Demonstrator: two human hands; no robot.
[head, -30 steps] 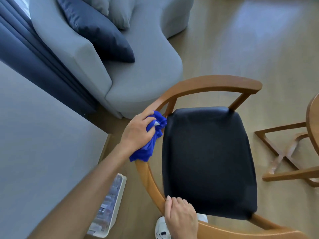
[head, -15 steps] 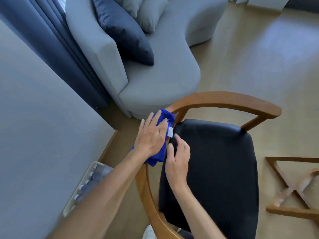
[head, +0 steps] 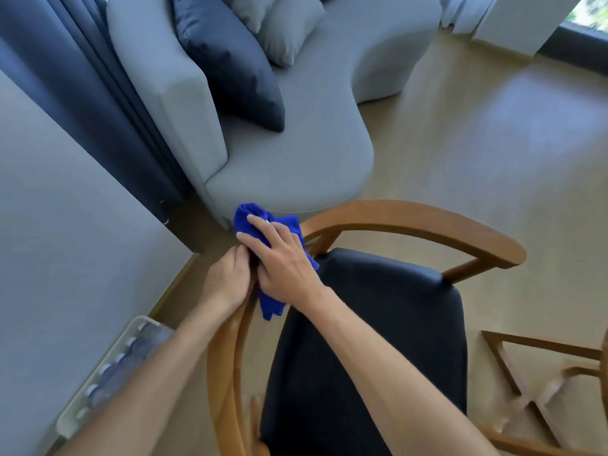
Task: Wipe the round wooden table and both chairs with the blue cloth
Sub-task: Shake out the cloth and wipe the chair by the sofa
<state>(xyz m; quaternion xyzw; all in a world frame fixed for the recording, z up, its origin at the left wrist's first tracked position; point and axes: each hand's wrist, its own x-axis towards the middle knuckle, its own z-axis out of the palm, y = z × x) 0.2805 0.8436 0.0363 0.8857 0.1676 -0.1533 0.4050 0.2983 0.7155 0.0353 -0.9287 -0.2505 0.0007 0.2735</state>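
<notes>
- Two hands meet at the curved wooden backrest rail of the chair, at its left bend.
- Right hand lies over the blue cloth, fingers fairly straight and spread, pressing it onto the rail. Cloth is bunched; one tail hangs below the palm, just beside the seat edge.
- Left hand sits on the rail just beside the right hand, touching it. Fingers curl toward the rail and cloth; whether they actually clamp anything is hidden by the right hand, so can't tell.
- Both forearms cross the lower frame and cover part of the rail and the black padded seat.
- Grey sofa stands close behind the chair, its rounded end near the cloth. Dark navy cushion and light grey cushion rest on it.
- Dark curtain hangs left of the sofa; grey wall fills the left side.
- White tray of bottles lies on the floor by the wall, partly behind the left forearm.
- Wooden crossed base, blurred, at the right edge on the tan floor.
</notes>
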